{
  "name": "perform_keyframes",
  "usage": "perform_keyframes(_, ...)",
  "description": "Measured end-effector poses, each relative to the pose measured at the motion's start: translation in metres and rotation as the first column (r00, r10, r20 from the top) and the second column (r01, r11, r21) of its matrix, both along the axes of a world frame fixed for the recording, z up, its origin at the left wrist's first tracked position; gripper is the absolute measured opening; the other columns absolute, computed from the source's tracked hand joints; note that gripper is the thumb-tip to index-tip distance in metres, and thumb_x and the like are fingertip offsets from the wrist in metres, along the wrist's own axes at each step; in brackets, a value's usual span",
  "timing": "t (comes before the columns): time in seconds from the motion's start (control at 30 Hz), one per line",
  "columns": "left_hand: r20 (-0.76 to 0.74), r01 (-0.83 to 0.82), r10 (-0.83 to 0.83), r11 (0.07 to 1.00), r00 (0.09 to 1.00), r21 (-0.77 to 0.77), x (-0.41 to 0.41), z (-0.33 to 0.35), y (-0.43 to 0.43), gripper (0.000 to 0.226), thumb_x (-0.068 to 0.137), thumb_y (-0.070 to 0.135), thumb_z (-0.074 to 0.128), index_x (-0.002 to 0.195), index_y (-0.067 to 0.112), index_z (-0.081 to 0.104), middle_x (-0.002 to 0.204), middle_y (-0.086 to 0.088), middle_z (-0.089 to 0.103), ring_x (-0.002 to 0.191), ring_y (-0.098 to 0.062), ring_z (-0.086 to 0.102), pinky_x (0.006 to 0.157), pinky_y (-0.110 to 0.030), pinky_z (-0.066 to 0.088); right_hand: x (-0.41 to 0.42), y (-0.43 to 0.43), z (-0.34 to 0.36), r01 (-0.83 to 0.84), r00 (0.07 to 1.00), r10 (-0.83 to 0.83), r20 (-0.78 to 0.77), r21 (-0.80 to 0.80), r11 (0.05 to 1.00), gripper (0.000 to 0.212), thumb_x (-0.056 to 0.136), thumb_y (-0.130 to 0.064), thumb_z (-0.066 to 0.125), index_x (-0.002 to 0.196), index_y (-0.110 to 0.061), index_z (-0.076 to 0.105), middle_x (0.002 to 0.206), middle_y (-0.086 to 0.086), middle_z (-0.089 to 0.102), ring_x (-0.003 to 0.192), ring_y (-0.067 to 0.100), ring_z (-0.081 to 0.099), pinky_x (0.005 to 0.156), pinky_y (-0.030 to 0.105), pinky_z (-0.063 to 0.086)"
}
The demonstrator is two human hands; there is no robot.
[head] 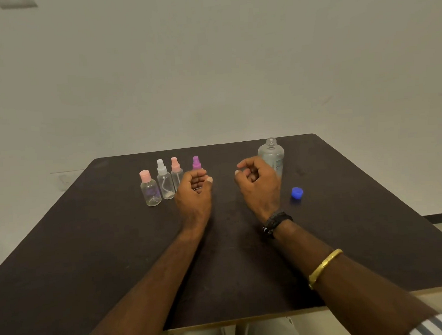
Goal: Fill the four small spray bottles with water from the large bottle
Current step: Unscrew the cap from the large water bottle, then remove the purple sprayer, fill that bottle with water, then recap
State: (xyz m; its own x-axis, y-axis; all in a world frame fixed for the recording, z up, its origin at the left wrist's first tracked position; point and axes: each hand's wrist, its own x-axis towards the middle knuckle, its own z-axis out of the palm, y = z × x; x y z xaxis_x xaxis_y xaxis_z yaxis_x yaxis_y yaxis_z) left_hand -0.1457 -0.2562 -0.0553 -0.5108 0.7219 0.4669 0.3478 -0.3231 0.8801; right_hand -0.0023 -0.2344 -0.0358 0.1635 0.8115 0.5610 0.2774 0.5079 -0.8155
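Observation:
Four small clear bottles stand in a row at the back left of the dark table: one with a pink cap, a white-topped spray bottle, a pink-topped one and a purple-topped one. My left hand hovers in front of the purple-topped bottle and hides its body; its fingers are loosely curled and nothing shows in its grip. The large clear bottle stands uncapped at the back right. My right hand hovers just in front of it, fingers loosely curled, holding nothing.
A blue cap lies on the table to the right of my right hand. The table's far edge runs just behind the bottles, with a plain wall beyond. A dark bead band and a gold bangle are on my right arm.

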Motion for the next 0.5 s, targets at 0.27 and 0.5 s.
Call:
perform_keyframes(0.27,-0.026,-0.142,0.141,0.99,0.99,-0.013,-0.012,-0.014,0.01,0.035,0.086,0.016,0.079,0.119,0.017,0.065,0.116,0.006,0.063,0.102,-0.013,0.061,0.082,-0.02,0.051,-0.027,0.012,-0.011,-0.047,0.999,0.049,0.021,-0.092,0.995,0.012,0.086,-0.009,0.071,0.095,-0.017,0.071,0.082,-0.001,0.068,0.065,0.003,0.057,0.062,0.012,0.049)
perform_keyframes(0.5,-0.038,-0.104,0.101,0.989,0.994,-0.109,-0.019,-0.019,0.022,0.058,0.089,0.016,0.076,0.143,0.01,0.053,0.137,-0.005,0.062,0.122,-0.014,0.057,0.102,-0.032,0.05,-0.042,0.022,-0.017,-0.169,0.979,0.193,0.06,-0.283,0.944,0.036,0.093,-0.009,0.064,0.129,-0.017,0.067,0.116,-0.005,0.071,0.094,-0.005,0.064,0.087,0.012,0.053)
